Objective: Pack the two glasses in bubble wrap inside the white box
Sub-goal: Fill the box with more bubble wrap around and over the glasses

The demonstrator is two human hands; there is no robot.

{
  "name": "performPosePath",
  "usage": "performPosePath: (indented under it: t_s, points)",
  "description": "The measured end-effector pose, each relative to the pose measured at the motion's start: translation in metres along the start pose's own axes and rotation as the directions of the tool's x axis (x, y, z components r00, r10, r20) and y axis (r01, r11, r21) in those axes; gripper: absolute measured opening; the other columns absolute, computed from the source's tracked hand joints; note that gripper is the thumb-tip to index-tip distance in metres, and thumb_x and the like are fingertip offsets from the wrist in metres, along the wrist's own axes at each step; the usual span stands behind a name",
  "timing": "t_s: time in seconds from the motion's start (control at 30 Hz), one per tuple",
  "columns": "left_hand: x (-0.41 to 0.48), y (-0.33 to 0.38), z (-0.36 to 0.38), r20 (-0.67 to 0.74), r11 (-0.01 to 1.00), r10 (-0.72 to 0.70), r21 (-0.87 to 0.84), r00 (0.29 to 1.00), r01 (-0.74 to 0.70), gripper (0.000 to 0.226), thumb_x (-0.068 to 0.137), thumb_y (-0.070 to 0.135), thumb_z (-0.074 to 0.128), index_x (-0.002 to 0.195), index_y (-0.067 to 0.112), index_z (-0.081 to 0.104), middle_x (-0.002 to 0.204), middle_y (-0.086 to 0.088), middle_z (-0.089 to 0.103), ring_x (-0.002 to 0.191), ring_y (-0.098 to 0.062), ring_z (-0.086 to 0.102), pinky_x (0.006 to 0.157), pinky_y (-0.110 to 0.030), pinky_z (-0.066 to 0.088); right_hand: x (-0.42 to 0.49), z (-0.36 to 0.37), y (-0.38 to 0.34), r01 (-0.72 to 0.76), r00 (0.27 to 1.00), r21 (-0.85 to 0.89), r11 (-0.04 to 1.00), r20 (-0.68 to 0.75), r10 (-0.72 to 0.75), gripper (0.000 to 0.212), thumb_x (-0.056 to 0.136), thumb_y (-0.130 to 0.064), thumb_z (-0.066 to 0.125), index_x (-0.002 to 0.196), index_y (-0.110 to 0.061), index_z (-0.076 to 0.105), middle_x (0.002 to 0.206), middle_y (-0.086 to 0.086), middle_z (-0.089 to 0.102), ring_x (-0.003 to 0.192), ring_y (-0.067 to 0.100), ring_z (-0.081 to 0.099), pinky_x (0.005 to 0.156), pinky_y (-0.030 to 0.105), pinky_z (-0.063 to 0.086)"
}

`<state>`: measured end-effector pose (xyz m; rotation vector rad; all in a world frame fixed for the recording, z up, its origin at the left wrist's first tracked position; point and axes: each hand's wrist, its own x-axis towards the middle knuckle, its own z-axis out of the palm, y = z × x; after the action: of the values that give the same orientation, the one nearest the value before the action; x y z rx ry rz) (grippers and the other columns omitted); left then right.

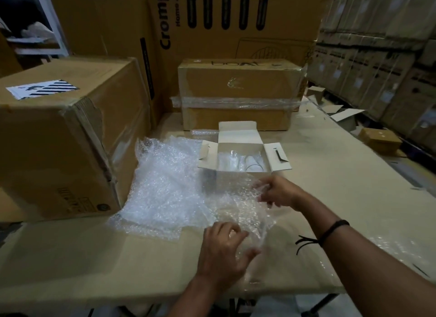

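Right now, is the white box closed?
No, the white box stands with its flaps spread open and the glasses visible inside.

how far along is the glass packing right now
Done: the white box stands open with both glasses inside, seemingly unwrapped. In hand: the left hand and right hand grip a bubble wrap sheet. Left: wrap the glasses, repack them, close the flaps.

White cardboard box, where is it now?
In the head view, the open white cardboard box sits mid-table, right of the clear bubble wrap, before the taped brown carton.
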<state>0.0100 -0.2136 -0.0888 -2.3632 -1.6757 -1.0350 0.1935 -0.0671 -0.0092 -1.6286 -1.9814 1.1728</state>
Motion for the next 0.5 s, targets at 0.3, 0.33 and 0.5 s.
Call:
performPosePath:
  t_s: [0.3,0.33,0.5]
  points:
    - [0.034,0.012,0.026,0.417,0.94,-0.335,0.206,0.845,0.271,0.07,0.087,0.068,0.014,0.148,0.037,0.031,0.162,0.004,0.016,0.149,-0.019,0.005,0.117,-0.047,0.003,0.012,-0.04,0.065,-0.162,0.986,-0.474,0.865,-0.034,0.166,0.051,0.077,-0.004,0.071,0.124,-0.022,0.063,0.105,0.004,0.07,0.082,0.015,0.064,0.067,0.024,0.052]
    - [0.035,0.012,0.028,0.45,0.93,-0.362,0.237,0.817,0.281,0.066,0.091,0.066,0.02,0.15,0.037,0.027,0.162,0.004,0.013,0.149,-0.019,0.003,0.117,-0.047,0.002,0.013,-0.039,0.07,-0.169,0.985,-0.571,0.803,-0.074,0.155,0.057,0.076,-0.01,0.074,0.129,-0.026,0.059,0.109,0.003,0.068,0.091,0.018,0.065,0.075,0.029,0.054]
    - [0.032,0.01,0.033,0.472,0.912,-0.407,0.248,0.782,0.325,0.056,0.096,0.057,0.034,0.148,0.038,0.029,0.162,0.005,0.013,0.149,-0.018,0.007,0.118,-0.045,0.004,0.0,-0.01,0.074,0.084,0.897,-0.794,0.602,-0.203,-0.392,0.043,0.091,-0.032,0.062,0.133,-0.027,0.053,0.134,0.0,0.058,0.119,0.022,0.052,0.101,0.039,0.04]
